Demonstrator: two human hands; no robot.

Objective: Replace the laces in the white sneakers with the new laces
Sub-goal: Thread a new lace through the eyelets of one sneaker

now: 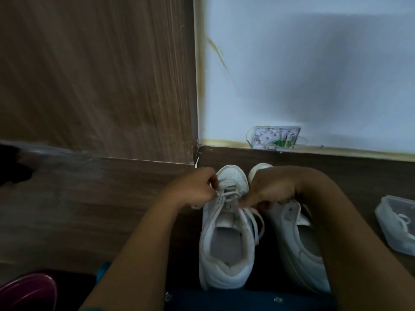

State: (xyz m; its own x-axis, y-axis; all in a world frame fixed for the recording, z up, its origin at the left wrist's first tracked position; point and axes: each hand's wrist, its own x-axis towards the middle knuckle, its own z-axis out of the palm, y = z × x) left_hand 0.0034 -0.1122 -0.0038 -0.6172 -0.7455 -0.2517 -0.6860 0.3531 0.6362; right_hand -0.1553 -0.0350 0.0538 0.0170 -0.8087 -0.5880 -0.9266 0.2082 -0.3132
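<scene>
Two white sneakers stand side by side on the dark wooden floor, toes toward the wall. The left sneaker has a white lace threaded through its front eyelets, with loose ends trailing over its right side. My left hand pinches the lace at the left eyelets. My right hand pinches the lace at the right eyelets and lies over the toe of the right sneaker. A clear plastic box at the right edge holds a coiled white lace.
A wood-grain cabinet panel rises at the back left, a pale wall at the back right. An open white wall socket sits at the wall's foot. A dark red round object shows at bottom left.
</scene>
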